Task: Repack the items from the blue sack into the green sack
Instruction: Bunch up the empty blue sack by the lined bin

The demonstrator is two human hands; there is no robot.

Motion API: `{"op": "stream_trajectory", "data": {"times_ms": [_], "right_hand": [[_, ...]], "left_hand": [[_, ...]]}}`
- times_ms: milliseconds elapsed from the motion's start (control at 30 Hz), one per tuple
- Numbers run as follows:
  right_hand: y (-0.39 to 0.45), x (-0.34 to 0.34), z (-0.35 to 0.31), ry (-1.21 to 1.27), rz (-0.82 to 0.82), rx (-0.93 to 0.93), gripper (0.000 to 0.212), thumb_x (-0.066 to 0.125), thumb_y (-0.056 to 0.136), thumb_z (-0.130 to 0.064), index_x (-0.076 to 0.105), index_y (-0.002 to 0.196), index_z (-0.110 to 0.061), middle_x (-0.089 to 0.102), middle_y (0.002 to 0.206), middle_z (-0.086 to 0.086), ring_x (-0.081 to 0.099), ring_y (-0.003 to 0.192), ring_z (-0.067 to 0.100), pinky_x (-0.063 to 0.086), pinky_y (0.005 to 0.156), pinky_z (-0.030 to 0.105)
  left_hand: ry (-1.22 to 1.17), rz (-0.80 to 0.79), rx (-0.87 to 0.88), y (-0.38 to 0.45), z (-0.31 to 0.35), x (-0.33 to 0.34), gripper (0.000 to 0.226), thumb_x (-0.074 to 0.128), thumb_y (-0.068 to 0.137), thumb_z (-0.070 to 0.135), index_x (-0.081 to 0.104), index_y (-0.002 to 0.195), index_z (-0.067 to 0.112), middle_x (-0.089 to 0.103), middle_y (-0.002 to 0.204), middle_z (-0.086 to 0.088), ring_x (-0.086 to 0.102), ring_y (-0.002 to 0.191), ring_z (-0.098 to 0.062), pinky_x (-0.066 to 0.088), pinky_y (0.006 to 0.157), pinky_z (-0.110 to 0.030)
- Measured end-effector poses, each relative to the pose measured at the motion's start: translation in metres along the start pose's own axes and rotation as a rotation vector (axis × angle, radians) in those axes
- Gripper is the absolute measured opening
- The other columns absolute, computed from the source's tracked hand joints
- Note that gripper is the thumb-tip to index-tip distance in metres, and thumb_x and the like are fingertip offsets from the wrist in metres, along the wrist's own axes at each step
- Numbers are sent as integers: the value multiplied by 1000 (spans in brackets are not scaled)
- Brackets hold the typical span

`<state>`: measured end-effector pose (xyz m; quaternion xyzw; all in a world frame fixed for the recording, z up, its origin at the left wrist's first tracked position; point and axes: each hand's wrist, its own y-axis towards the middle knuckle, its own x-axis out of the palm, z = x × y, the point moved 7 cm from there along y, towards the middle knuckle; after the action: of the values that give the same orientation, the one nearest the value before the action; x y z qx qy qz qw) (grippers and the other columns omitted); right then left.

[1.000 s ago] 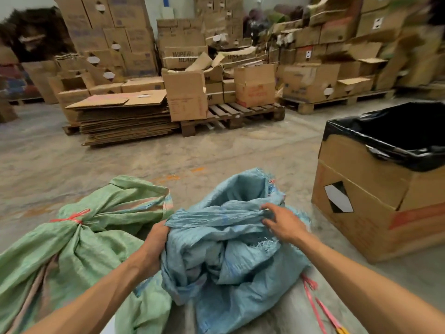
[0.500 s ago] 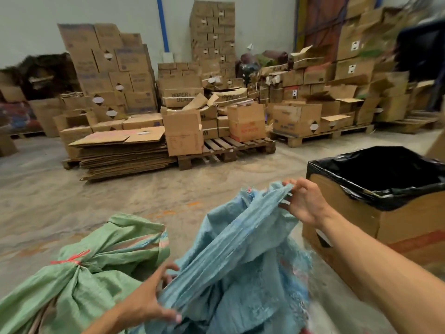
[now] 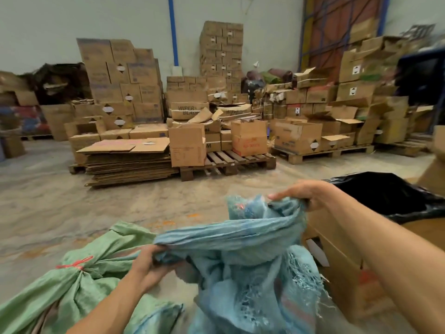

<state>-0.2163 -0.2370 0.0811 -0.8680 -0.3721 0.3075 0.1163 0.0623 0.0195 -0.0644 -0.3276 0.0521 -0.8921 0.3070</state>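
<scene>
Both hands grip the blue sack (image 3: 243,239) by its mouth, stretching the rim between them above the floor (image 3: 72,208). The left hand (image 3: 150,266) has its fingers curled round the near edge; the right hand (image 3: 305,192) clutches the far edge, forefinger extended. The green sack (image 3: 72,283), tied with red string (image 3: 74,263), lies on the floor just left. A cardboard box (image 3: 342,259) lined with black plastic stands right.
</scene>
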Motion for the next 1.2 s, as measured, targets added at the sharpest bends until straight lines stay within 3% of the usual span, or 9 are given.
{"op": "stream_trajectory", "data": {"times_ms": [67, 167, 267, 367, 667, 867, 1000, 1067, 1200], "right_hand": [[5, -15, 17, -304, 140, 78, 40, 90, 68, -22, 66, 95, -4, 67, 84, 8, 62, 68, 21, 53, 57, 29], [2, -24, 36, -618, 236, 158, 25, 79, 79, -20, 67, 92, -3, 65, 85, 11, 60, 61, 22, 51, 52, 28], [-3, -24, 57, -675, 252, 209, 29, 70, 85, -20, 61, 101, 2, 63, 92, 15, 60, 59, 26, 46, 40, 27], [-15, -22, 73, -619, 247, 234, 27, 57, 96, -24, 51, 100, 2, 54, 84, 14, 53, 53, 26, 41, 38, 26], [-36, -45, 90, -874, 591, 69, 37, 56, 81, -14, 61, 117, -7, 65, 122, 12, 63, 110, 30, 52, 84, 36], [-55, -74, 71, -333, 992, -146, 18, 59, 80, -3, 62, 84, -20, 63, 101, 15, 62, 96, 39, 48, 74, 38], [-85, -84, 42, 173, 1358, -471, 7, 59, 82, 3, 60, 81, -4, 63, 86, 18, 58, 81, 34, 34, 67, 31], [-73, -88, 34, 273, 1283, -475, 12, 63, 85, -2, 55, 94, -5, 61, 91, 16, 57, 84, 30, 36, 68, 31], [-20, -81, 18, -163, 722, -374, 49, 73, 64, -14, 53, 109, -19, 59, 110, 13, 56, 103, 30, 50, 85, 39]], "left_hand": [[-105, -137, 108, -2, 25, 19, 70, 84, 30, 1, 69, 98, -3, 69, 97, -22, 69, 81, -37, 57, 74, -46], [-203, -352, 105, -10, 50, 44, 59, 78, 61, 18, 56, 115, 13, 56, 123, -18, 59, 108, -34, 40, 97, -42], [-231, -106, 13, -8, 58, 53, 54, 71, 77, 52, 57, 107, 9, 67, 108, -20, 64, 100, -35, 53, 88, -44], [62, 252, -112, -17, 53, 52, 19, 58, 94, 22, 60, 95, 3, 68, 88, -13, 65, 63, -28, 56, 56, -37], [1067, 177, -495, -47, 44, 48, 30, 78, 73, 23, 71, 95, 4, 73, 102, -17, 70, 94, -30, 55, 92, -42], [1841, 698, 579, -53, 126, 96, 9, 65, 86, 13, 63, 91, 21, 55, 106, -4, 48, 91, -19, 42, 69, -32], [2043, 597, 198, -31, 116, 62, 51, 60, 89, 21, 39, 135, 21, 50, 129, -17, 56, 101, -29, 50, 84, -39], [1920, 446, -112, -34, 102, 42, 56, 50, 97, 28, 33, 149, 15, 48, 144, -14, 53, 121, -28, 42, 103, -34], [1535, 455, -206, -46, 96, 38, 46, 54, 94, 28, 56, 132, 1, 58, 132, -14, 59, 111, -26, 46, 89, -30]]}}
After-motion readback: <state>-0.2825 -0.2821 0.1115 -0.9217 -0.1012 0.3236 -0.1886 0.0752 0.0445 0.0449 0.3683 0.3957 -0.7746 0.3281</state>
